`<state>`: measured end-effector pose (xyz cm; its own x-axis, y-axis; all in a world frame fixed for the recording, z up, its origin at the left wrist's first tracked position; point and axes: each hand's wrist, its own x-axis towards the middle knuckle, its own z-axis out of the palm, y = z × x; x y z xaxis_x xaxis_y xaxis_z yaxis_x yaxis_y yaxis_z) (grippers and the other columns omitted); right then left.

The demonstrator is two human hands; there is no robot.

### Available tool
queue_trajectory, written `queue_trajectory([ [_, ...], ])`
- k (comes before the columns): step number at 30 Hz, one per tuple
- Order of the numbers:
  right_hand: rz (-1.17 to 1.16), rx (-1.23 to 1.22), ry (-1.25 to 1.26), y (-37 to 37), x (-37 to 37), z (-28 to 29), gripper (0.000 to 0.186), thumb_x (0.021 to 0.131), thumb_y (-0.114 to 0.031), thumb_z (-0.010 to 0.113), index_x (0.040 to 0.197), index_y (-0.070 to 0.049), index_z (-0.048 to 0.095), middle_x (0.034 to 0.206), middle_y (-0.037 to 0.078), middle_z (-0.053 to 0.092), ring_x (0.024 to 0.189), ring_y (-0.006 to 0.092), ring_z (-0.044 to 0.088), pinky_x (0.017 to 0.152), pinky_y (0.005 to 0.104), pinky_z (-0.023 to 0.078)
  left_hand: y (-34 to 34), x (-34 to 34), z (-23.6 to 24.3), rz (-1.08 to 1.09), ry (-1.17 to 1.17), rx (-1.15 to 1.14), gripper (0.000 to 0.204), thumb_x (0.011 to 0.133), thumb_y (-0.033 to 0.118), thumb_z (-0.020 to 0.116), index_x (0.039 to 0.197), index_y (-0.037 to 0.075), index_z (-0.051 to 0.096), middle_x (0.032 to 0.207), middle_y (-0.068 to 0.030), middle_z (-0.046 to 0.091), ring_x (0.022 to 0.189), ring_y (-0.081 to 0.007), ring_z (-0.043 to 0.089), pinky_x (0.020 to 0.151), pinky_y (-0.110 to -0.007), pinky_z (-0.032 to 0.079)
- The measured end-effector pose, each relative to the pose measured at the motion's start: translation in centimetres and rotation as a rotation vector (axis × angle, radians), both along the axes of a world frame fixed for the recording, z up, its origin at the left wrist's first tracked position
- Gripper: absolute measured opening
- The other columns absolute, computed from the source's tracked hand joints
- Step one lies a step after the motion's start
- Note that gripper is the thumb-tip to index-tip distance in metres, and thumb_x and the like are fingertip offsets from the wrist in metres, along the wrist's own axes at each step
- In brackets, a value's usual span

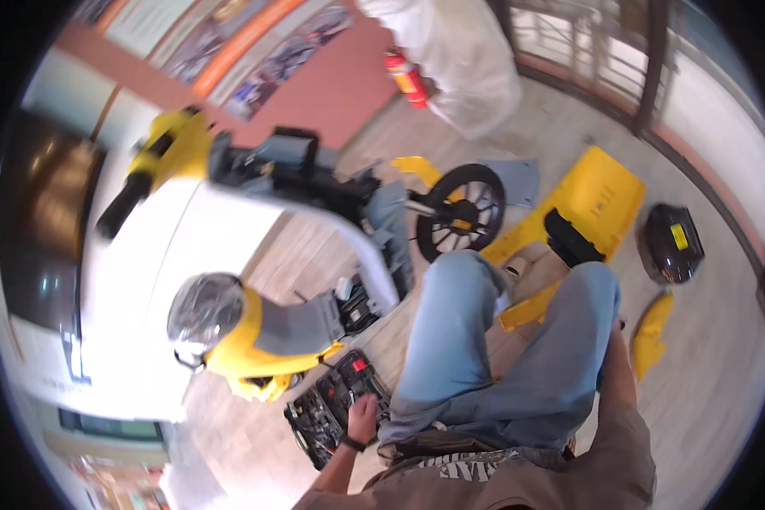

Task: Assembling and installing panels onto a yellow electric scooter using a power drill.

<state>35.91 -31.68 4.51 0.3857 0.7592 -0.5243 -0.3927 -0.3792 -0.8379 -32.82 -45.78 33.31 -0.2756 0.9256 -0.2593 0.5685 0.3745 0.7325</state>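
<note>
My left hand point(363, 418) is over an open black tool case point(340, 391) on the floor, left of my legs. Its fingers look curled; whether a tool is in them is too blurred to tell. My right forearm point(618, 378) runs along the outer side of my right thigh. The right hand is mostly hidden by the knee, with a small dark tip point(622, 324) showing beside it. In front and to the left stands a partly stripped yellow scooter point(255, 340), its dark inner parts point(302, 166) exposed and its black-tyred wheel point(461, 212) near my knees.
A large yellow panel point(603, 200) lies ahead, with a smaller yellow piece point(652, 336) to the right. Beside them sits a dark glossy rounded case point(671, 244). Farther off are a red fire extinguisher point(406, 78) and a white-covered bulk point(476, 68). Clear plastic wraps one scooter end point(206, 310).
</note>
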Motion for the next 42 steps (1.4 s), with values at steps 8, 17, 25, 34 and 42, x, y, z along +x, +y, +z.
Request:
queue_trajectory([
  [8, 0.106, 0.127, -0.643, 11.3, -3.6, 17.8, 0.023, 0.086, -0.023, 0.047, 0.069, -0.008, 0.051, 0.063, 0.001, 0.048, 0.06, 0.0144, 0.047, 0.051, 0.0328, 0.036, 13.3, 5.8, 10.1, -0.562, 0.138, 0.492, 0.022, 0.091, 0.017, 0.054, 0.076, 0.001, 0.051, 0.065, -0.0192, 0.05, 0.06, -0.0372, 0.049, 0.056, -0.041, 0.041],
  [17, 0.72, 0.327, -0.815, 14.6, -20.2, 30.1, 0.024, 0.087, -0.021, 0.049, 0.074, -0.001, 0.052, 0.066, 0.003, 0.048, 0.065, 0.0117, 0.046, 0.059, 0.0315, 0.039, 22.8, 17.0, 8.4, -1.028, 0.02, 0.69, 0.012, 0.085, 0.016, 0.056, 0.096, 0.011, 0.058, 0.084, -0.0121, 0.061, 0.081, -0.0327, 0.061, 0.068, -0.044, 0.048],
  [25, 1.284, -0.084, -0.393, 10.8, -26.5, 23.6, 0.015, 0.082, -0.011, 0.051, 0.086, -0.003, 0.063, 0.073, 0.001, 0.058, 0.067, 0.0119, 0.054, 0.063, 0.0251, 0.045, 25.2, 20.6, -3.4, -1.251, 0.275, 0.123, 0.019, 0.083, 0.02, 0.055, 0.099, 0.009, 0.059, 0.086, -0.0135, 0.064, 0.084, -0.0339, 0.063, 0.071, -0.046, 0.048],
  [34, 1.134, -0.036, -0.334, 12.1, -24.1, 16.2, 0.012, 0.083, -0.008, 0.06, 0.094, -0.002, 0.063, 0.076, 0.008, 0.068, 0.065, 0.0133, 0.062, 0.058, 0.029, 0.05, 24.9, 22.8, -4.9, -1.268, 0.413, -0.045, 0.03, 0.079, 0.019, 0.056, 0.106, 0.006, 0.059, 0.089, -0.0161, 0.066, 0.085, -0.0345, 0.065, 0.073, -0.046, 0.051],
  [42, 1.184, 0.045, -0.948, 12.6, -24.6, 18.1, 0.024, 0.073, -0.012, 0.071, 0.091, -0.003, 0.058, 0.073, 0.015, 0.067, 0.067, 0.0268, 0.067, 0.064, 0.0353, 0.053, 23.8, 23.1, -8.0, -1.219, 0.464, -0.007, 0.024, 0.076, 0.015, 0.06, 0.098, 0.006, 0.062, 0.081, -0.0153, 0.068, 0.076, -0.0344, 0.067, 0.067, -0.044, 0.053],
])
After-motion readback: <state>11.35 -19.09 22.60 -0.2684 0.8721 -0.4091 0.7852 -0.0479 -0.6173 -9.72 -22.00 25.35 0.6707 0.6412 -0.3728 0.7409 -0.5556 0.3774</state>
